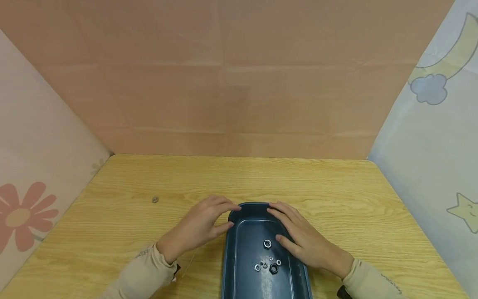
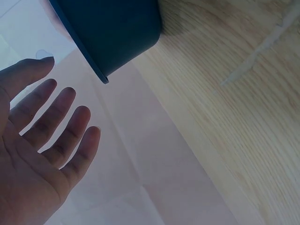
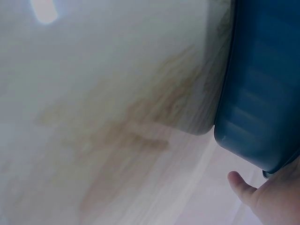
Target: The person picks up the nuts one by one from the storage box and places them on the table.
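A dark blue, deep tray (image 1: 230, 265) stands on the table in the head view, cut off by the lower frame edge. Several metal nuts lie on its floor, among them a larger dark nut (image 1: 274, 268) and a silver nut (image 1: 267, 243). My left hand (image 1: 203, 222) is at the far left corner; in the left wrist view its fingers (image 2: 70, 126) are spread and stand apart from the tray wall (image 2: 122, 37). Over the far right corner lies my right hand (image 1: 304, 238), thumb above the inside. Whether it touches the rim, I cannot tell.
One small nut (image 1: 154, 199) lies on the wooden table (image 1: 123, 224), left of the tray. A brown paper-like backdrop (image 1: 239, 104) rises behind the table, with patterned panels on both sides. A thin pale strip (image 1: 189, 263) shows beside my left wrist.
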`<control>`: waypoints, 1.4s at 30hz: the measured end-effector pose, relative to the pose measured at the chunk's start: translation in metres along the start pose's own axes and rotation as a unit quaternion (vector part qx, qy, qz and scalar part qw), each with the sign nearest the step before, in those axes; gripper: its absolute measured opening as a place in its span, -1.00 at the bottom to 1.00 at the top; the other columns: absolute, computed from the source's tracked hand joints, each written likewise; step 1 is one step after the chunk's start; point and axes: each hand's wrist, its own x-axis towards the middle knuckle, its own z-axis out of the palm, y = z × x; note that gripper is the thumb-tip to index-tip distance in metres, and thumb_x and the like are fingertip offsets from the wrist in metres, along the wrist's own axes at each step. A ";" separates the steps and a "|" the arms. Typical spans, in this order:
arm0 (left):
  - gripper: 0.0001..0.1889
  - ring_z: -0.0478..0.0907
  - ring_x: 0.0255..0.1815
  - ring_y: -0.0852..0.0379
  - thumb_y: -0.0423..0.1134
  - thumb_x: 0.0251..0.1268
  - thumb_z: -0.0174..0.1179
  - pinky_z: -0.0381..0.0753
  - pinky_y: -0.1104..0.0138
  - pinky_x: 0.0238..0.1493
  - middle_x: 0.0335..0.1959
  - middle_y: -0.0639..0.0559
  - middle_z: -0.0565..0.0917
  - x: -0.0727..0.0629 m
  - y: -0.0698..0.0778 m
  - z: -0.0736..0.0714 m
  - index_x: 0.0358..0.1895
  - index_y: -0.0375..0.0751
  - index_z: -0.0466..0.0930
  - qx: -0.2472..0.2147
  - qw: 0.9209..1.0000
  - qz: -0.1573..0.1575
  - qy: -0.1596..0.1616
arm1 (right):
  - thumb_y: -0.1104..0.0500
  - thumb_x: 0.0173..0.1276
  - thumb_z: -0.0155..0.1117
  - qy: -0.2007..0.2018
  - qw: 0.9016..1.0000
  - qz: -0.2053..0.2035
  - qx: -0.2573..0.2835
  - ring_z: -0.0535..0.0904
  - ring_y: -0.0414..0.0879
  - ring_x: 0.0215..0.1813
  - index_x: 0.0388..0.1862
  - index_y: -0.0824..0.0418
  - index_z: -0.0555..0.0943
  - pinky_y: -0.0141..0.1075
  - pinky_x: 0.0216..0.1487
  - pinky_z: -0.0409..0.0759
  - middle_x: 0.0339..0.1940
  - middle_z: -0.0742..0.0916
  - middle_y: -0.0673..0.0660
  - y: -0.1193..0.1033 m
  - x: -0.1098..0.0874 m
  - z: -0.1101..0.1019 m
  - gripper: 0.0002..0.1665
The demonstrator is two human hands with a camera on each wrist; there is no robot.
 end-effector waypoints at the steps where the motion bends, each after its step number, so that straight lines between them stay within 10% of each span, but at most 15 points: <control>1: -0.59 0.59 0.14 0.12 -0.19 0.19 0.42 0.63 0.20 0.17 0.06 0.10 0.70 0.000 0.000 0.001 0.13 0.00 0.65 0.000 1.000 0.002 -0.001 | 0.12 0.44 0.21 -0.002 1.000 0.002 0.002 0.13 0.02 0.60 0.56 0.02 0.21 0.16 0.42 0.35 0.60 0.25 0.01 0.000 0.000 0.000 -0.25; 42: -0.65 0.60 0.04 0.19 -0.19 0.29 0.34 0.62 0.32 0.09 0.03 0.11 0.70 0.016 0.022 0.034 0.13 -0.06 0.66 -0.038 0.995 0.043 -0.075 | 0.14 0.48 0.16 -0.007 1.000 0.002 0.007 0.11 0.01 0.61 0.56 0.00 0.21 0.13 0.43 0.31 0.61 0.22 -0.06 0.002 -0.001 0.000 -0.29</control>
